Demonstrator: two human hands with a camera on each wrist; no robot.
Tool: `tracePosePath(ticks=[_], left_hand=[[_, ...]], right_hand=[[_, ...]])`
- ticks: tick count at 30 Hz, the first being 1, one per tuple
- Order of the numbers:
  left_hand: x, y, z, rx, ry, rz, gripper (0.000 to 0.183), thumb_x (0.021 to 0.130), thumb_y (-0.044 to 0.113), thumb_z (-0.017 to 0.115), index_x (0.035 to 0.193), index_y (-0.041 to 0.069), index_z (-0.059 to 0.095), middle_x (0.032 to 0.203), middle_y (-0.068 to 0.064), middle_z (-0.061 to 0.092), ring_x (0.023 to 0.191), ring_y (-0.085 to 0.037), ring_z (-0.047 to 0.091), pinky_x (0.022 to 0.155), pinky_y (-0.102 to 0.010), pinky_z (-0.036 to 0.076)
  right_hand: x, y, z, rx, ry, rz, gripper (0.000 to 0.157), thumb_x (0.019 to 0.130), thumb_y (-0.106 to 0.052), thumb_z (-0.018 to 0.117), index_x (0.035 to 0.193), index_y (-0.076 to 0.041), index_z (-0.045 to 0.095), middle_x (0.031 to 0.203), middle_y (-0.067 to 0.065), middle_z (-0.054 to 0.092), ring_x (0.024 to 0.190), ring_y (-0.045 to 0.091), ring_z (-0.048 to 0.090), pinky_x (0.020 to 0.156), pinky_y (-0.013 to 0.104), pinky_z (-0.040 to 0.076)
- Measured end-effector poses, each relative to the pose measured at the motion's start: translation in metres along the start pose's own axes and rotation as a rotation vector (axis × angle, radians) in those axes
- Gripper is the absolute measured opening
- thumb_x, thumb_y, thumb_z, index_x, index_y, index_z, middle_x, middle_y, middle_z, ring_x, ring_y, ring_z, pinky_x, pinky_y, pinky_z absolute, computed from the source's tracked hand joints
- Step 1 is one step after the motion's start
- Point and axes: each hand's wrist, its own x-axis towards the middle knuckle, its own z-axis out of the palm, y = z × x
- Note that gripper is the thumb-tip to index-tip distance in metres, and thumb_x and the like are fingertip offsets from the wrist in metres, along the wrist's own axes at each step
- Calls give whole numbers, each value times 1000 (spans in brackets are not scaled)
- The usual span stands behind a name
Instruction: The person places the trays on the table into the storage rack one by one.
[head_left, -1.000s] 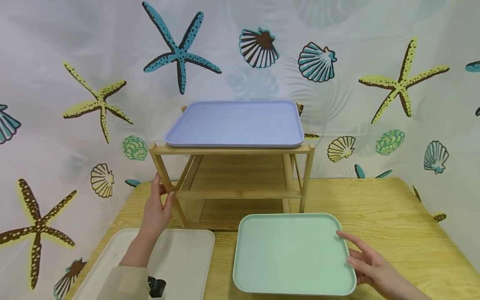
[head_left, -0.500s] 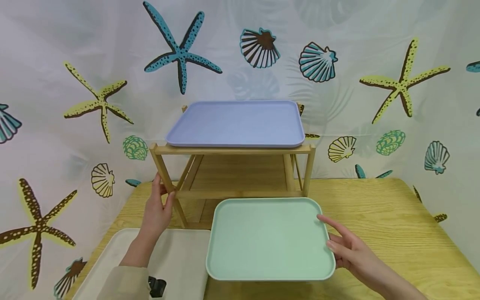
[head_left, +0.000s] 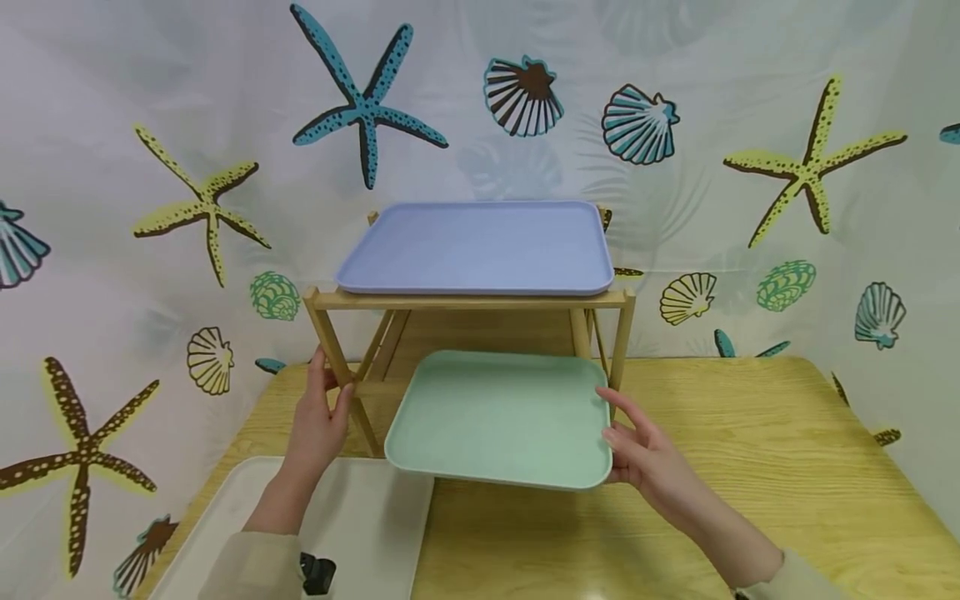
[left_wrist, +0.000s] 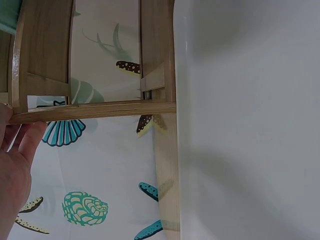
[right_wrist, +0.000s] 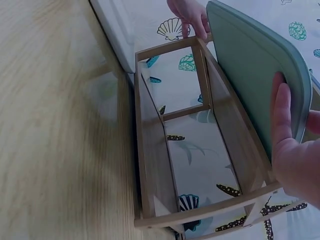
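Note:
My right hand (head_left: 651, 460) grips the right edge of a mint-green tray (head_left: 502, 421), fingers beneath it in the right wrist view. The tray is raised and slightly tilted. Its far edge reaches over the middle shelf of a three-tier wooden rack (head_left: 468, 302), between the front legs. My left hand (head_left: 318, 427) holds the rack's left front leg (left_wrist: 100, 109), thumb on one side and fingers on the other. A lilac tray (head_left: 480, 250) rests on the top tier. The green tray hides most of the lower shelf.
A cream-white tray (head_left: 375, 521) lies on the wood-grain table (head_left: 750, 467) at front left, under my left forearm. Behind the rack hangs a white cloth (head_left: 690, 50) printed with starfish and shells.
My right hand has carried the green tray leftward, up and away from me, from in front of the rack to the middle shelf. My left hand stays on the rack leg.

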Motion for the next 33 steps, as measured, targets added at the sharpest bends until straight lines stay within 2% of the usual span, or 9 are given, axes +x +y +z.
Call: tracePosePath(ticks=[7,12,15,17,20,22,25,28,33], left_hand=[[-1,-1,0,-3,2,-8,66,93,-10,57,147,-2,21,102,-30,56,96,-46,57,76,-61,48],[-1,-2,0,-7,-12,-23,66,93,-9,56,148,-2,19,104,-31,56,99,-47,57,79,-61,47],[-1,-3,0,-4,-14,-22,66,94,-9,55,148,-2,18,105,-31,56,100,-48,56,79,-61,47],[0,-3,0,-1,-9,-11,67,93,-9,56,148,-1,19,104,-31,56,99,-47,57,78,-61,47],[1,-4,0,1,3,9,67,93,-9,57,147,-1,20,103,-31,56,97,-47,57,77,-60,48],[1,-3,0,3,3,15,67,93,-9,57,147,-1,19,103,-31,56,97,-47,57,76,-60,48],[2,-1,-1,8,-7,9,67,93,-9,56,148,0,18,104,-31,55,98,-48,57,73,-61,49],[2,0,-1,6,-17,-6,67,94,-9,55,148,0,18,105,-31,55,99,-48,57,74,-61,49],[1,-1,0,0,-15,-16,66,94,-9,55,148,0,19,105,-31,56,99,-48,57,73,-60,50]], right_hand=[[24,4,12,-38,129,-6,51,105,-13,43,151,-2,23,103,9,52,78,14,61,70,28,52],[33,5,16,-49,199,-33,49,105,-10,42,150,-2,25,103,6,50,82,11,58,72,27,51],[36,7,13,-75,171,-61,59,101,-6,50,152,-2,22,112,7,52,90,13,58,75,30,52],[37,10,9,-112,127,-89,70,96,-3,58,153,-1,18,122,14,51,98,13,57,79,29,52],[37,14,5,-171,61,-136,85,89,-1,68,153,1,12,136,26,42,110,14,53,87,26,49],[38,16,4,-207,54,-155,90,87,-2,72,153,3,11,140,31,37,116,15,50,91,24,46],[39,17,6,-237,94,-157,83,86,2,70,151,4,18,134,27,43,107,15,53,85,24,49],[40,19,9,-263,162,-152,69,88,7,66,146,3,31,120,18,52,95,15,56,73,24,52],[42,21,12,-360,282,-186,45,90,2,65,132,1,49,99,13,59,81,21,61,59,24,49]])
